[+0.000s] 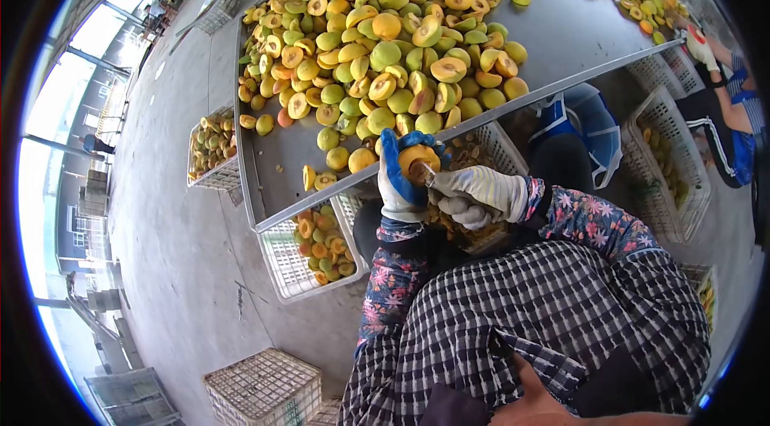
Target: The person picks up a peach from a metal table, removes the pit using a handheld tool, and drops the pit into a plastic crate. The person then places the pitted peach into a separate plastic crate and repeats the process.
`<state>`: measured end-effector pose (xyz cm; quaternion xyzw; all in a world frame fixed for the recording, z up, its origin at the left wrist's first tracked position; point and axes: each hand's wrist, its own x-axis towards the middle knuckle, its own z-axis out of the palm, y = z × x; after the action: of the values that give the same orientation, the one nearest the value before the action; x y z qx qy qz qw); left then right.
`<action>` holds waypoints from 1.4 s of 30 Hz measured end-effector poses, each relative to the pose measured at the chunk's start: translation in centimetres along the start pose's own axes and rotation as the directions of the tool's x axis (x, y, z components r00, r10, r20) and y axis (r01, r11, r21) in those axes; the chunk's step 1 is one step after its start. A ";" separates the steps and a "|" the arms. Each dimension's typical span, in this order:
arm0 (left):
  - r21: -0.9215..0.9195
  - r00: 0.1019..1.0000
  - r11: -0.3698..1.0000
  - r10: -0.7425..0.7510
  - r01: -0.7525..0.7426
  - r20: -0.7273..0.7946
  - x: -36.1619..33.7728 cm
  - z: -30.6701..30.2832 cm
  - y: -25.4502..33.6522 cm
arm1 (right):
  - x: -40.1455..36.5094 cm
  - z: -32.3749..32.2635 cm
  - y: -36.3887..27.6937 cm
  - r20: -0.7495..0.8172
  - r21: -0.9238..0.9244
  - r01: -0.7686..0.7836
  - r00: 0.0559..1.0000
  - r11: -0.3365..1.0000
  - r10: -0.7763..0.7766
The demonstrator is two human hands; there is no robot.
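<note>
My left hand (403, 179), in a blue-and-white glove, cups a yellow peach half (419, 161) just past the table's front edge. Its cut face is turned toward my right hand (479, 195), which wears a white-and-grey glove. Those fingers are closed round a small metal pitting tool (430, 176); its tip meets the middle of the peach half, and its handle is hidden in the fist. Beyond both hands, a large heap of halved peaches (385, 53) in yellow and green covers much of the metal table (281, 165).
Below the table edge stand a white crate of peach halves (281, 253) and another crate (501, 145) under my hands. More crates (694, 201) are at right, near a co-worker's gloved hand (702, 49). A stacked crate (261, 378) stands lower left. A bare hand (529, 402) shows at the bottom.
</note>
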<state>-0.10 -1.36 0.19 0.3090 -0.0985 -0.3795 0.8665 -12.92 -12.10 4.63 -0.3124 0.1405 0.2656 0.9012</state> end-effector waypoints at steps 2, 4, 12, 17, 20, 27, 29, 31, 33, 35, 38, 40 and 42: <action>0.241 0.987 0.957 0.159 -0.160 0.025 0.0 -0.5 -0.5 | -0.1 0.0 0.2 0.008 0.087 -0.009 1.000 0.996 0.008; 0.648 0.911 0.664 0.394 -0.372 0.118 0.3 -1.3 -0.9 | -0.5 0.1 0.3 0.020 0.089 0.013 1.000 0.996 -0.015; 0.280 0.942 0.934 0.278 -0.220 -0.189 -2.1 -5.4 4.6 | -3.4 -4.0 1.1 -0.171 -0.944 -0.036 0.904 0.329 -0.393; 0.787 0.614 0.598 0.681 -0.152 -0.399 -6.7 -15.3 12.0 | -4.4 -3.3 1.9 -0.273 -0.939 -0.335 0.869 -0.084 -0.413; 0.955 0.541 -0.039 0.831 0.295 -0.133 -8.7 -17.7 15.3 | -4.3 -4.3 2.4 -0.185 -0.947 -0.279 0.878 -0.158 -0.442; 0.885 0.687 -0.292 0.725 0.363 -0.043 -2.2 -16.9 18.2 | -3.1 -2.9 2.1 -0.157 -0.953 -0.267 0.839 -0.143 -0.521; 0.780 0.763 -0.328 0.584 0.532 -0.275 0.4 -17.0 17.8 | -2.8 -4.2 2.7 -0.098 -0.955 -0.233 0.833 -0.185 -0.545; 0.649 0.737 -0.356 0.397 0.672 -0.546 2.2 -15.9 17.0 | -2.8 -3.8 2.8 -0.060 -0.965 -0.190 0.827 -0.179 -0.558; 0.630 0.742 -0.392 0.326 0.670 -0.586 2.5 -14.0 16.8 | -2.7 -4.3 3.3 -0.059 -0.968 -0.188 0.818 -0.168 -0.572; 0.635 0.750 -0.401 0.311 0.661 -0.584 2.8 -13.5 16.6 | -2.7 -4.3 3.2 -0.074 -0.960 -0.211 0.825 -0.183 -0.560; 0.677 0.766 -0.359 0.322 0.642 -0.556 2.6 -13.4 16.3 | -2.1 -5.1 3.3 0.013 -0.959 -0.148 0.831 -0.243 -0.557; 0.725 0.771 -0.294 0.391 0.622 -0.503 2.5 -14.5 15.8 | -1.9 -5.1 3.3 0.087 -0.954 -0.097 0.815 -0.282 -0.573; 0.817 0.736 -0.187 0.573 0.545 -0.360 1.5 -14.2 15.1 | -1.7 -5.2 3.4 0.057 -0.960 -0.119 0.801 -0.251 -0.596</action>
<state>15.71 11.99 -1.92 0.9658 -0.0338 0.0007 0.2569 -16.73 -13.81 -0.30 -0.9555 0.0225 -0.0063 0.2940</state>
